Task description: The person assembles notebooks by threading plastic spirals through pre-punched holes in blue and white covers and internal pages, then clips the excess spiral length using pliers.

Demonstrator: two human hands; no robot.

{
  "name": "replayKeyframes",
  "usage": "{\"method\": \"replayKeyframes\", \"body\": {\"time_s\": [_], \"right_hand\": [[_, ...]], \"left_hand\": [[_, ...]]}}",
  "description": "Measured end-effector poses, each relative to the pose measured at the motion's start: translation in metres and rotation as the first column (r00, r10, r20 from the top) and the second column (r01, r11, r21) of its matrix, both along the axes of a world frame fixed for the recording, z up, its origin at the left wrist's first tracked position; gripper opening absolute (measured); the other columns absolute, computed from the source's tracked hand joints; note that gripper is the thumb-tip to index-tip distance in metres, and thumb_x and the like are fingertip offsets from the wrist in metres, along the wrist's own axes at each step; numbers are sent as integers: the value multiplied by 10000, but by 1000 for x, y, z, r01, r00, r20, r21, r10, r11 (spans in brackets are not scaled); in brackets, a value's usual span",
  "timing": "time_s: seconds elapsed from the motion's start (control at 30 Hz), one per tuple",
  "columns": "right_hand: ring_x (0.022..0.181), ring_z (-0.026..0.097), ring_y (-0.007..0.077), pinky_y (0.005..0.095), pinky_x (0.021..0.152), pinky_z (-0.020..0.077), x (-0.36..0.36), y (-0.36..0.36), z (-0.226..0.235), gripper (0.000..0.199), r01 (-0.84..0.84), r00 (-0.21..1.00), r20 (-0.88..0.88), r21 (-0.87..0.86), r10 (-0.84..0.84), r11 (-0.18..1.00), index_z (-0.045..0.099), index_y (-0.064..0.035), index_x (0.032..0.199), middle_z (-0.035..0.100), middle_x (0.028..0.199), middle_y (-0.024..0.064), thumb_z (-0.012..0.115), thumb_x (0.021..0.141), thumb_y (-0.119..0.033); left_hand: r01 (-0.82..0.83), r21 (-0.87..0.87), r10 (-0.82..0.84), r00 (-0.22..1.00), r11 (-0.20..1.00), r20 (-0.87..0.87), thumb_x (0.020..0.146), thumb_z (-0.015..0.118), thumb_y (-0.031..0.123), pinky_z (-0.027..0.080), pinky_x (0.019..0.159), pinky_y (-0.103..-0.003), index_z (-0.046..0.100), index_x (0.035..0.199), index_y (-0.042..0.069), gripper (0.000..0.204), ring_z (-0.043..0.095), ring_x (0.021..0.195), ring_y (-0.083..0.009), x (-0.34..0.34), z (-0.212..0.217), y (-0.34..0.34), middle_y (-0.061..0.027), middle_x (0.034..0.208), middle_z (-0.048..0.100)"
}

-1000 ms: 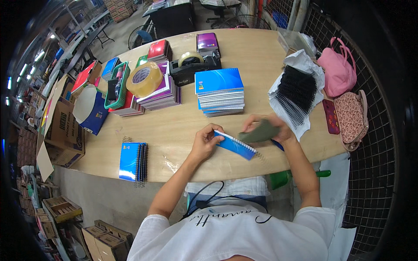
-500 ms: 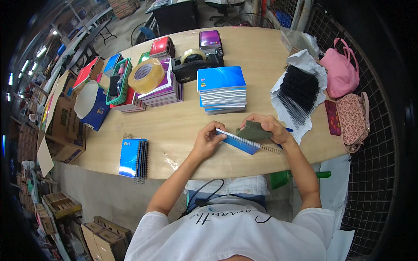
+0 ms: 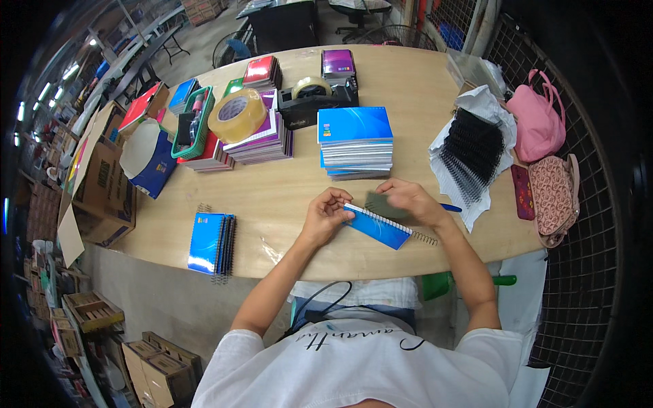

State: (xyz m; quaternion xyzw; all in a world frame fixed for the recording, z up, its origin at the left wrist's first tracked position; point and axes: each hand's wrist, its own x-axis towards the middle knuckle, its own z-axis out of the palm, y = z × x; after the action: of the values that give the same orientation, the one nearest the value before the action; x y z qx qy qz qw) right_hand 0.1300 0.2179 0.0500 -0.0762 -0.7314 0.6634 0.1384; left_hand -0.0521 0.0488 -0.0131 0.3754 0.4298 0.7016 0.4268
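Wooden table, left hand and right hand fingers clamped on blue notebook

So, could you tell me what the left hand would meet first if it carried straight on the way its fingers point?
Probably the stack of blue notebooks: the left hand points up and away across the table, off the blue spiral notebook it grips. Depth is hard to judge.

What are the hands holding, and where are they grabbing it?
Both hold a small blue spiral notebook. The left hand pinches its left end; the right hand grips the far edge, by the wire spiral, with a dark card.
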Motion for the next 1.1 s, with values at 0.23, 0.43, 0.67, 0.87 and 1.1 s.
{"method": "replayKeyframes", "body": {"time_s": [0.23, 0.43, 0.67, 0.87, 1.1], "right_hand": [[976, 565, 168, 280, 874, 428, 1, -13, 5, 400, -45, 998, -59, -136, 37, 990, 649, 108, 946, 610, 1043, 85, 581, 927, -286], [995, 569, 166, 292, 881, 429, 4, -11, 8, 409, -49, 999, 8, -116, 51, 992, 676, 74, 986, 615, 1067, 80, 619, 907, -323], [958, 574, 152, 284, 861, 438, 2, -2, 2, 404, 8, 999, 40, 71, -11, 997, 678, 63, 980, 628, 1030, 76, 619, 914, -332], [992, 586, 159, 281, 856, 454, 4, -4, 1, 511, 0, 987, 158, 229, -37, 973, 601, 89, 1120, 628, 1073, 108, 586, 923, -382], [1075, 586, 281, 350, 959, 455, 19, -7, 24, 708, -231, 950, -293, -425, 108, 875, 651, 105, 1086, 574, 1133, 208, 519, 876, -559]], "left_hand": [[14, 5, -14, 1000, 1000, -7, 758, 729, -84, 503, 770, -244, 544, 1119, 5, 416, 587, 856, -109, 2, 2, 2, -33, 930, 586], [0, -21, 1, 999, 1000, 42, 741, 740, -89, 505, 769, -244, 527, 1156, 9, 477, 584, 850, -106, 3, 4, -4, -28, 919, 578], [31, -13, -31, 1000, 999, 5, 752, 739, -77, 498, 759, -246, 531, 1155, 15, 463, 585, 844, -104, 1, 9, -4, -28, 922, 580], [99, -12, -99, 995, 995, 11, 789, 713, -66, 484, 762, -252, 563, 1022, 28, 292, 574, 840, -104, 0, 3, -6, -37, 930, 579], [122, 14, -122, 992, 992, 23, 811, 691, -67, 464, 781, -262, 552, 938, 42, 218, 560, 864, -112, 1, 2, -5, -39, 928, 572]]}}
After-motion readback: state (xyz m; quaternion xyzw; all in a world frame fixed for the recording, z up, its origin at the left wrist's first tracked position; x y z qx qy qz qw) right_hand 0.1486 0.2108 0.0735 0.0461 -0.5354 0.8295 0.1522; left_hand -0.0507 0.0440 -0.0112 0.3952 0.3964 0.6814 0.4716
